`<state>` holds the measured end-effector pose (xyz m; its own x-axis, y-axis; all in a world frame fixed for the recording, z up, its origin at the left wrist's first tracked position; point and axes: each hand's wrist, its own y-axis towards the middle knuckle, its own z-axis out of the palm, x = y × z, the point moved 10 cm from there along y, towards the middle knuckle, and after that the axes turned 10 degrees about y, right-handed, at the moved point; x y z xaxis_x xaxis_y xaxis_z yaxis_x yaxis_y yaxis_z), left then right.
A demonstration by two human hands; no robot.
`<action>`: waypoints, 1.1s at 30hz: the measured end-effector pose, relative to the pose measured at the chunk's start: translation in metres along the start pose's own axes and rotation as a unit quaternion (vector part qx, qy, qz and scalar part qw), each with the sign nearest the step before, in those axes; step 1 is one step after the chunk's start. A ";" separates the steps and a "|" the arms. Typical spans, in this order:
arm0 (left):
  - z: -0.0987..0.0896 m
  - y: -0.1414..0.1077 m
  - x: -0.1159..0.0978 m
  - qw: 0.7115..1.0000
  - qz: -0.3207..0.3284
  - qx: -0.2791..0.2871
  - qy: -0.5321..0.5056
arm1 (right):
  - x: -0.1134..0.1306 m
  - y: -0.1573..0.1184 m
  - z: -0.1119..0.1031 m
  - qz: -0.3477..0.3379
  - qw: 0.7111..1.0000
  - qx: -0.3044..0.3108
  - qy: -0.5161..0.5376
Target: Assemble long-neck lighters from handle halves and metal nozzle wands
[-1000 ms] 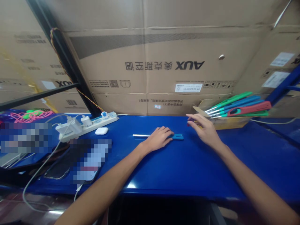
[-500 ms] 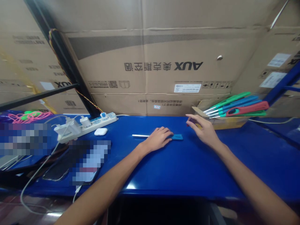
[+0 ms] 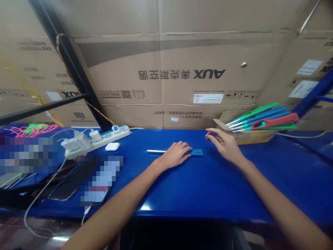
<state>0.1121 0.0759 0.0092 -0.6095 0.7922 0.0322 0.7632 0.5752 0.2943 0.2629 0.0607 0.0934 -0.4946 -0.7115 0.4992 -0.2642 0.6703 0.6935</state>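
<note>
A blue long-nosed utility lighter point(image 3: 197, 152) lies flat on the blue table, its metal tube pointing left. My left hand point(image 3: 177, 154) rests over the lighter's middle, fingers curled round it and hiding part of the handle. To the right, my right hand point(image 3: 225, 144) is raised a little over the table, thumb and index finger bent toward each other. Between those fingertips is a small dark red piece point(image 3: 208, 138), too small to name. Just beyond this hand stands an open cardboard box point(image 3: 256, 137) with several green, blue and red utility lighters point(image 3: 262, 116).
On the left are a white power strip point(image 3: 104, 137) with plugs, a white earbud case point(image 3: 112, 146), blurred phones point(image 3: 102, 180) and cables. A pink cord point(image 3: 35, 130) lies farther left. Large cardboard sheets point(image 3: 179, 55) stand behind the table point(image 3: 182, 194).
The fingertips of my right hand have shifted very slightly. My left hand and the lighter under it stay in place.
</note>
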 end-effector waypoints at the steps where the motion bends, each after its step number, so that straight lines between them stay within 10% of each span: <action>1: 0.000 0.000 0.000 1.000 0.000 0.002 0.000 | 0.000 0.000 -0.001 -0.002 1.000 -0.004 -0.006; 33: -0.003 0.000 -0.001 1.000 0.001 0.000 0.004 | -0.010 0.000 -0.003 0.026 0.998 -0.029 0.050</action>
<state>0.1125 0.0747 0.0117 -0.6101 0.7913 0.0400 0.7640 0.5741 0.2944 0.2702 0.0669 0.0898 -0.4202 -0.6959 0.5824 -0.1899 0.6950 0.6934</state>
